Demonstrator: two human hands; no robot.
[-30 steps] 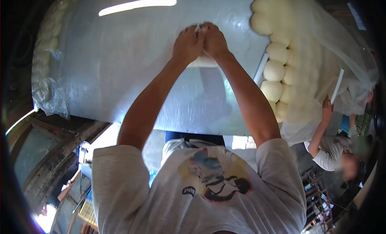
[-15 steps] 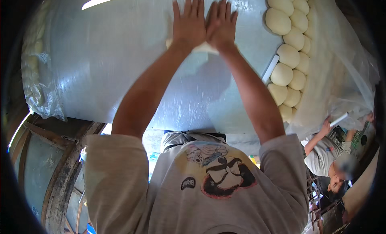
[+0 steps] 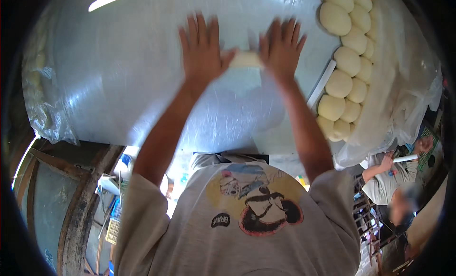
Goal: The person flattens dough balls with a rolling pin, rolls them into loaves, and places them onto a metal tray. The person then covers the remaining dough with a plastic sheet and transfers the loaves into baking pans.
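My left hand lies spread, fingers apart and pointing away from me, on a metal work surface, its thumb at one end of a pale dough roll. My right hand is likewise flat and open at the roll's other end. The middle of the roll shows between the two thumbs; its ends are hidden by the hands, which are slightly blurred.
Rows of round dough balls line the right, partly under clear plastic, beside a white bar. More plastic-covered dough runs along the left edge. A co-worker at lower right holds a white stick.
My hands were close together, fingers first bent, then stretched forward; now they are spread apart sideways, exposing the roll's middle. The co-worker's stick has dropped from upright to nearly level.
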